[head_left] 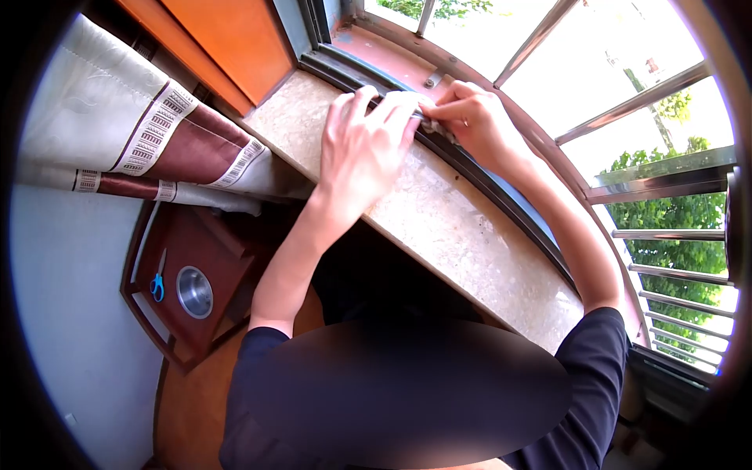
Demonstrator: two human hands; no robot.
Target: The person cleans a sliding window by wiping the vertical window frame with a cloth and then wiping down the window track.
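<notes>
My left hand reaches over the stone window sill, its fingers bent down at the dark window track. Its fingertips are partly hidden, and what they grip cannot be made out. Just right of it, my right hand is closed in a pinch, thumb against fingers. A small crumpled greyish piece shows between the two hands, at the right fingertips and right above the track. Whether it is cloth or something else is unclear.
Beyond the track are the window frame and metal bars. A patterned curtain hangs at left beside an orange panel. Below it, a dark red wooden stand holds blue-handled scissors and a metal bowl.
</notes>
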